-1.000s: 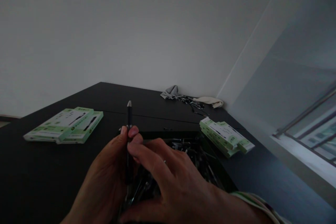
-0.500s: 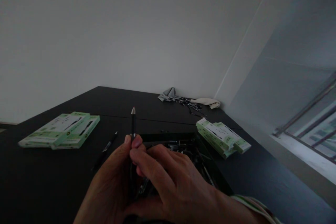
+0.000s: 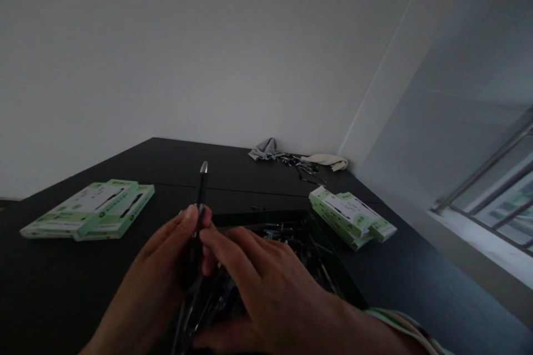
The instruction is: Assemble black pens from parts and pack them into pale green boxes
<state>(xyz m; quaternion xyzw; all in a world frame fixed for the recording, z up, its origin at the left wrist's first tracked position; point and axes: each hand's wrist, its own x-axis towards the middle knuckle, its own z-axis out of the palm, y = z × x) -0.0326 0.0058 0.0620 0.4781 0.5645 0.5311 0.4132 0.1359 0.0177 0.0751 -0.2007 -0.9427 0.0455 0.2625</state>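
A black pen (image 3: 202,187) with a silver conical tip stands nearly upright, leaning slightly right at the top, with my left hand (image 3: 154,269) closed around its barrel. The thumb and fingers pinch it below the tip. My right hand (image 3: 266,283) is beside it, its index fingertip close to the pen and my left fingers; whether they touch is unclear. Its thumb is low and apart from the index finger. Under both hands lies a dark tray (image 3: 333,255) holding several black and clear pens or pen parts (image 3: 287,231), partly hidden by my right hand.
Green-and-white pen boxes (image 3: 94,208) lie stacked on the black table (image 3: 200,150) at left, and more boxes (image 3: 353,213) at right of the tray. Toward the wall are a grey cloth (image 3: 265,150), a pile of pens (image 3: 300,164) and a cream cloth (image 3: 327,161).
My left hand has shifted left and the pen now tilts slightly. The right index fingertip has moved slightly left and up. The pen lying on the table at left is now hidden behind my left hand.
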